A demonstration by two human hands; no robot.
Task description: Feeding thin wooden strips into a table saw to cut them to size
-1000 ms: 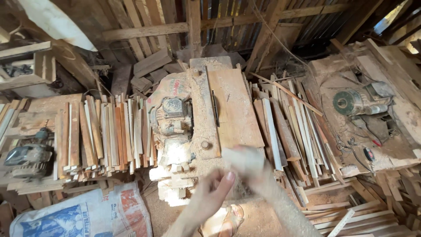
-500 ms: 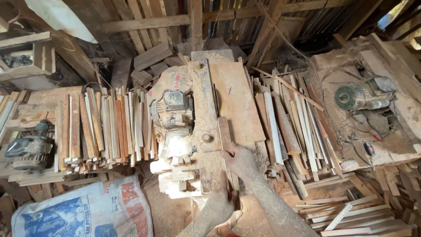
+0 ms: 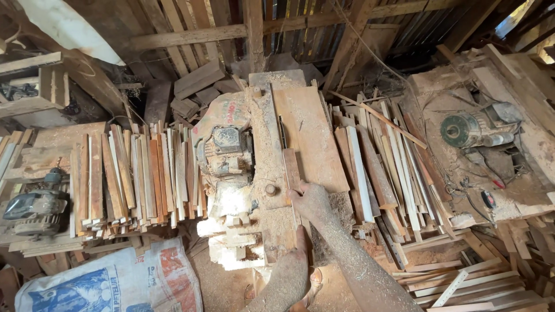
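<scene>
Left hand (image 3: 289, 274): nearest the camera, at the near end of the saw bench, dusted with sawdust; fingers stretched flat along the near part of the wood strip, pressing on it rather than wrapped round it. A second ago it hung open and raised short of the bench.
Right hand (image 3: 312, 199): just beyond the left hand, palm down on the same strip beside the bench's slot; fingers bent over the strip's edge, holding it down. A second ago it was a blur in the air above the bench's near right corner.
Wood strip (image 3: 292, 173): narrow and long, lying flat on the bench top, its long axis running from near to far in line with the bench; the far end points away from the person. A second ago no strip lay here.
Saw bench (image 3: 309, 136): long sawdust-covered wooden top, stretching away from the hands; a wide plank forms its right half.
Motor (image 3: 225, 147): grey, dusty, fixed against the bench's left side, level with the strip's far end.
Stacked slats (image 3: 133, 173): left of the bench beyond the motor, laid side by side, long axes parallel to the bench.
Loose slats (image 3: 381, 167): right of the bench, heaped at slight angles.
Printed sack (image 3: 115, 283): on the floor, left of the bench's near end.
Second machine (image 3: 471, 130): far right of the bench, on its own dusty table.
</scene>
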